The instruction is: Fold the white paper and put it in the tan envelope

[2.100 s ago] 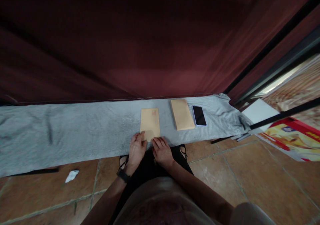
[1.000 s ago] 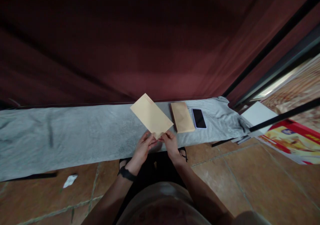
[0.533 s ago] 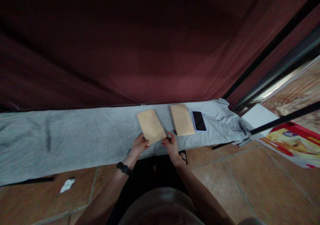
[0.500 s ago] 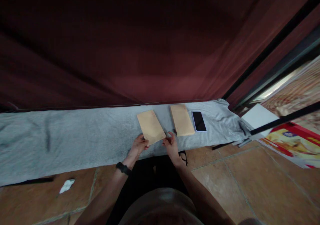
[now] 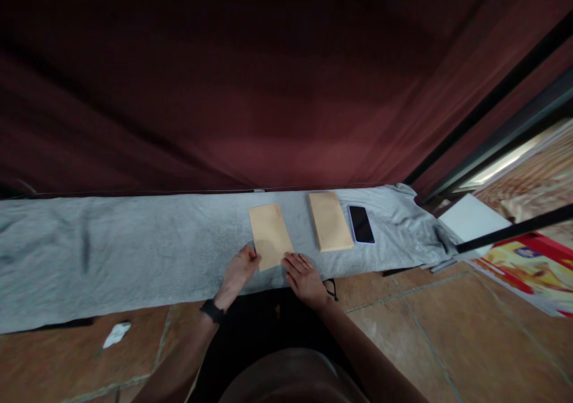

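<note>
A tan paper envelope (image 5: 270, 233) lies on the grey cloth in front of me. With fingers bent into a pinch, my left hand (image 5: 240, 267) holds the envelope's lower left edge. My right hand (image 5: 306, 280) rests palm down, its outstretched fingers touching the lower right corner. To the right sits a thick stack of similar tan envelopes (image 5: 330, 221), apart from both hands. Beside the stack is a phone (image 5: 362, 224) with a dark screen and a pale purple case.
Grey cloth (image 5: 134, 248) covers the long, narrow bench. A dark red curtain (image 5: 268, 110) hangs behind it. At the right are a dark metal bar (image 5: 514, 236), a white board (image 5: 474, 217) and a red and yellow box (image 5: 532, 265). Crumpled white paper (image 5: 117, 334) lies on the tiled floor.
The envelope has come down flat on the cloth and turned slightly. My right hand has gone from gripping its corner to lying flat there. My left hand stays at the left edge.
</note>
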Available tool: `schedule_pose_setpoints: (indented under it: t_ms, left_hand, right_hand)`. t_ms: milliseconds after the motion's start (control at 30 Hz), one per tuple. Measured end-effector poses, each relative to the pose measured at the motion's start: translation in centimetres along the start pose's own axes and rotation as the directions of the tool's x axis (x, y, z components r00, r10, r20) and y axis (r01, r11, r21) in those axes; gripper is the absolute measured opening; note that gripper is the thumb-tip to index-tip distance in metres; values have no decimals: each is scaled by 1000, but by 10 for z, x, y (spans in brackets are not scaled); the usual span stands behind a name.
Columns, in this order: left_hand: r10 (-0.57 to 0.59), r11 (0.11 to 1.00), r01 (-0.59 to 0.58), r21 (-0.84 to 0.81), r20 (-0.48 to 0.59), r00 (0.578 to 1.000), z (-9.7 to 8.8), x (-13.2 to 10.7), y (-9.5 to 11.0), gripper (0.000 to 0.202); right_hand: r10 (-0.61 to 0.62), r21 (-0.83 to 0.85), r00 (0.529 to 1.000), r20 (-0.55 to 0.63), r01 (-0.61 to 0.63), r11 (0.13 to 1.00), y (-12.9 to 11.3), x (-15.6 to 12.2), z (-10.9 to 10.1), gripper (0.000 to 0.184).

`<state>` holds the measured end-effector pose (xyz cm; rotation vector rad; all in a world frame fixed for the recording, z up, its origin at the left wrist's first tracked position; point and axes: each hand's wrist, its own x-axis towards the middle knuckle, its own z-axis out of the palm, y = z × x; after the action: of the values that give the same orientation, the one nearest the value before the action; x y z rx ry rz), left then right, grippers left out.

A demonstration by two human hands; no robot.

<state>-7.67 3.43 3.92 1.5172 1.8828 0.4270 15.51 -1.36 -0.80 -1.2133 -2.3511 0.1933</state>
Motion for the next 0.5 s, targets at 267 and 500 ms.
schedule_pose_setpoints:
  t_ms: [267, 500]
  left_hand:
    - [707, 670, -651, 357, -38, 706, 6, 59, 20, 49]
    - [672, 592, -634, 497, 129, 729, 19, 144, 24, 62]
  right_hand:
    - [12, 19, 999, -31, -12, 1000, -3, 1, -2, 43]
    - [27, 39, 999, -33, -26, 999, -3, 2, -2, 46]
